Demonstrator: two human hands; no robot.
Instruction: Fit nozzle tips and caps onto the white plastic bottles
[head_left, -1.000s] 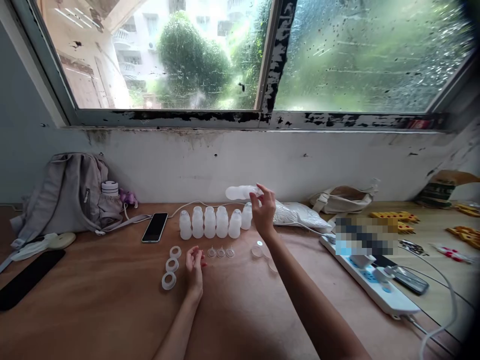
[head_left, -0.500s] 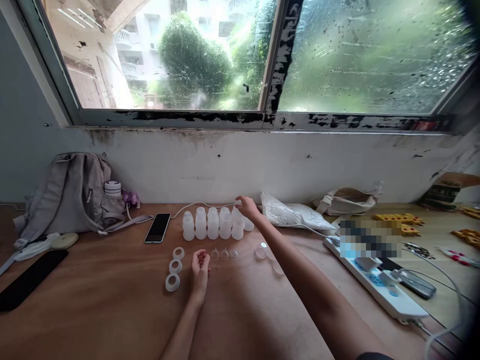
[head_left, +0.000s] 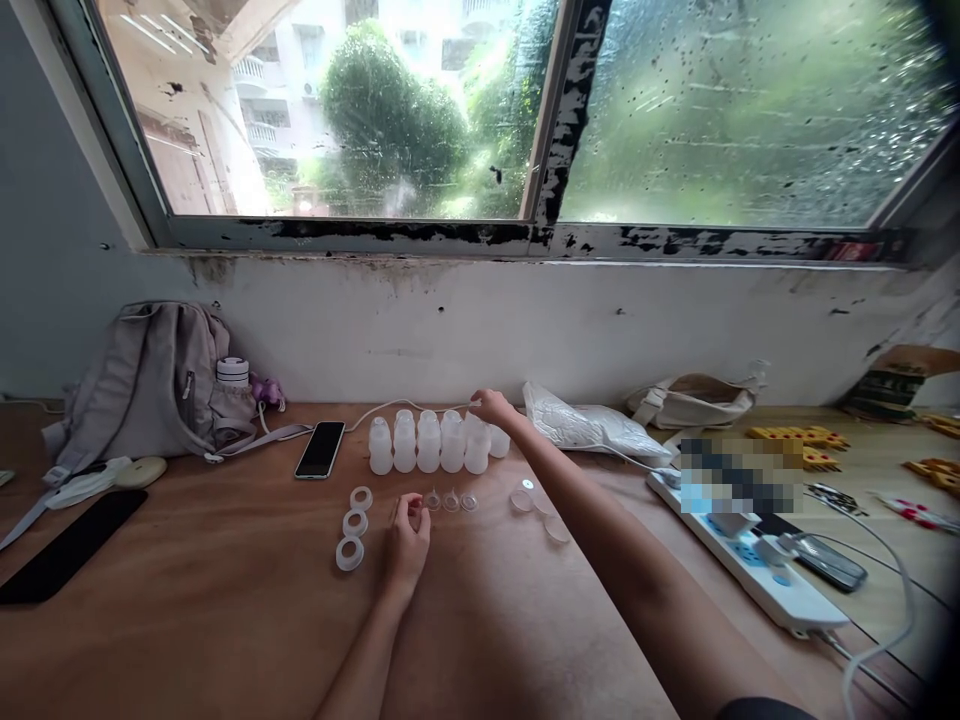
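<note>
- Scuffed white wall (head_left: pixel 390 345) and a wet-looking window (head_left: pixel 390 120) are sitting beyond both hands, with a brown table (head_left: pixel 247 600) running underneath them.
- Right hand (head_left: pixel 493 407) is reaching over the far end of the frosted bottles (head_left: pixel 428 443), fingers bunching narrow. Can't tell if it's gripping a bottle top or just hovering, sorry.
- Left hand (head_left: pixel 409 530) is resting low, fingers curling loosely. Nothing's showing in it, but the palm's hiding, so can't swear to it.
- Biggest worry imo: those bottles are standing so close together that a bump from the right hand could be tipping one into its neighbours.
- White cable (head_left: pixel 390 403) is running behind the bottles, close to the right fingers. Snagging it could be nudging the back ones.
- Right forearm is stretching right beside the clear discs (head_left: pixel 557 528), so a low pull-back could be sweeping them along.
- Left knuckles are crowding the little clear nozzle-like parts (head_left: pixel 450 500); a careless twist could be scattering them.
- As for where stuff's lying: bottles are standing upright ahead of the left hand and under/just left of the right one. White rings (head_left: pixel 355 522) are lying left of the left hand, nozzle bits just to its right, discs between the nozzle bits and the right forearm.
</note>
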